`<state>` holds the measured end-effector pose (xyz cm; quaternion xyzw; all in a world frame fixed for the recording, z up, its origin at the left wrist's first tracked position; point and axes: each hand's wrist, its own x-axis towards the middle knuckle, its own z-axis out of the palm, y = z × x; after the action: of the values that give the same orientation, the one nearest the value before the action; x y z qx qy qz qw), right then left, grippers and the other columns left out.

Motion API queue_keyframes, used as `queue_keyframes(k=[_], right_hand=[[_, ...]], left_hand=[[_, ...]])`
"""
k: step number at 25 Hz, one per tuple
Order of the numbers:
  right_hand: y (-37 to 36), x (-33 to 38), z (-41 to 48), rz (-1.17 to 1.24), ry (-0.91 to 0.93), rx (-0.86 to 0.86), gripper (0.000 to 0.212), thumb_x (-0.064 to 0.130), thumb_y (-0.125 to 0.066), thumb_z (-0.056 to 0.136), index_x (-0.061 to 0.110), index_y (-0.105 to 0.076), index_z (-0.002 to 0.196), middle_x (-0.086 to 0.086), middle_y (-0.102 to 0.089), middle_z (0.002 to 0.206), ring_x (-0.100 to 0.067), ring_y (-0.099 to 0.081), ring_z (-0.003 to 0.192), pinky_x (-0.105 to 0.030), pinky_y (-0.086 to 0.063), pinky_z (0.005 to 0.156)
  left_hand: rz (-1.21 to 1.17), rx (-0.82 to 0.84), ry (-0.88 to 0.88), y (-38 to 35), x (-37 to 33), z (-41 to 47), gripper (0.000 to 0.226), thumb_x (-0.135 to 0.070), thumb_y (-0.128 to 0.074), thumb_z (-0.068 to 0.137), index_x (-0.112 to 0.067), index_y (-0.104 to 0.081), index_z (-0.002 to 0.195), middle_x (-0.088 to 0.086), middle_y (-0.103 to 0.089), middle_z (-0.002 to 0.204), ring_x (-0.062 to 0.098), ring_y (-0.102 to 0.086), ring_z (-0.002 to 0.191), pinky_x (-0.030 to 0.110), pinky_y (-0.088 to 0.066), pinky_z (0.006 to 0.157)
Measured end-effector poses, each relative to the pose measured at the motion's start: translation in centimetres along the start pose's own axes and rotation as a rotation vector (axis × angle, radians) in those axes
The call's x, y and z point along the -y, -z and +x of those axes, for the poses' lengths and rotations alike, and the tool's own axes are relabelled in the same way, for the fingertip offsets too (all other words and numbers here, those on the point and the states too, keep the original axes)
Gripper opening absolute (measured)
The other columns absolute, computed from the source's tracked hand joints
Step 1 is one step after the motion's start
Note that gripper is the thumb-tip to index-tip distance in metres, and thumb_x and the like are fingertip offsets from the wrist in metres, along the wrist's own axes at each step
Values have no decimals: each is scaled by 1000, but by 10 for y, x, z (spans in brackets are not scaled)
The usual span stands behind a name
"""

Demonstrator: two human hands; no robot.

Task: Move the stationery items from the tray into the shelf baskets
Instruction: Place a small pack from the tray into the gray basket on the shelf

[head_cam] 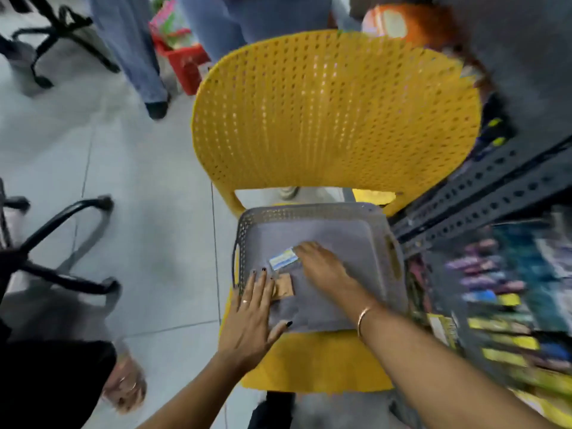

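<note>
A grey perforated tray rests on the seat of a yellow plastic chair. Two small items lie in it: a white and blue packet and a flat brown packet. My right hand reaches into the tray, fingertips touching the right end of the white and blue packet. My left hand lies flat with fingers spread over the tray's near left corner, its fingers partly covering the brown packet. Whether either hand grips its packet is not clear.
A grey metal shelf rack stands to the right, its lower shelves filled with blurred colourful stationery. Black office-chair bases stand on the tiled floor at left. A person's legs and a red basket are behind the chair.
</note>
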<state>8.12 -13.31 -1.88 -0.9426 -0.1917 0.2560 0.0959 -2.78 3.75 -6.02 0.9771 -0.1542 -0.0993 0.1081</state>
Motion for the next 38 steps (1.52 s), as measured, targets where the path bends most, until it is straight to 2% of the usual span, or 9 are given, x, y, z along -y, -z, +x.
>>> queue_keyframes(k=[4, 7, 11, 18, 23, 28, 32, 35, 38], right_hand=[[-34, -3, 43, -56, 75, 40, 52, 9, -46, 89, 5, -32, 139, -15, -31, 149, -29, -28, 138, -41, -33, 109], [-51, -7, 55, -111, 61, -37, 44, 4, -48, 86, 4, -41, 130, -17, -41, 138, -33, -37, 128, -45, -41, 98], [-50, -8, 50, -51, -44, -98, 35, 7, -59, 81, 2, -49, 114, -17, -46, 127, -35, -41, 120, -48, -46, 84], [-2, -33, 1, 101, -246, -230, 37, 8, -60, 81, 2, -47, 115, -15, -43, 128, -32, -36, 124, -44, -45, 84], [81, -46, -72, 160, -310, -419, 45, 15, -64, 81, 2, -49, 121, -17, -45, 127, -32, -37, 126, -42, -42, 96], [168, -43, -173, 248, -410, -571, 40, 18, -68, 75, 5, -58, 111, -18, -53, 115, -33, -47, 114, -41, -45, 90], [242, -29, -281, 264, -459, -731, 42, 17, -69, 71, 4, -61, 110, -20, -58, 109, -35, -52, 107, -37, -41, 88], [278, -19, -380, 257, -548, -884, 41, 18, -71, 71, 5, -62, 108, -19, -59, 107, -32, -53, 102, -33, -39, 84], [286, -13, -482, 204, -695, -1004, 37, 17, -72, 71, 2, -64, 104, -20, -61, 105, -32, -54, 101, -31, -35, 82]], left_hand=[[2, 42, 4, -25, 9, 1, 76, -63, -13, 93, -4, -22, 141, 17, -29, 148, 30, -16, 138, 49, -20, 106], [19, 61, 10, -31, 11, 0, 78, -61, -13, 93, -1, -31, 139, 20, -37, 144, 33, -29, 134, 51, -30, 104], [27, 38, 7, -32, 9, 1, 79, -60, -12, 93, 0, -40, 136, 20, -42, 140, 34, -34, 132, 47, -21, 104], [4, 49, -12, -18, 4, 1, 78, -61, -12, 95, -1, -39, 137, 20, -38, 143, 35, -31, 133, 45, -19, 104], [-22, -36, -105, 39, -33, 21, 79, -64, -12, 93, -4, -38, 139, 13, -25, 151, 26, -14, 140, 44, -13, 108], [-89, -158, -292, 130, -92, 37, 76, -64, -18, 93, -6, -40, 137, 16, -29, 149, 27, -15, 139, 48, -20, 107], [-186, -256, -488, 203, -154, 47, 73, -61, -15, 94, -6, -58, 112, 19, -42, 141, 34, -27, 133, 58, -40, 94], [-341, -367, -722, 246, -226, 46, 73, -59, -20, 94, -1, -63, 99, 24, -48, 133, 41, -34, 127, 56, -37, 94], [-471, -475, -970, 271, -311, 20, 63, -50, -30, 95, 5, -62, 96, 32, -52, 122, 48, -40, 118, 48, -30, 99]])
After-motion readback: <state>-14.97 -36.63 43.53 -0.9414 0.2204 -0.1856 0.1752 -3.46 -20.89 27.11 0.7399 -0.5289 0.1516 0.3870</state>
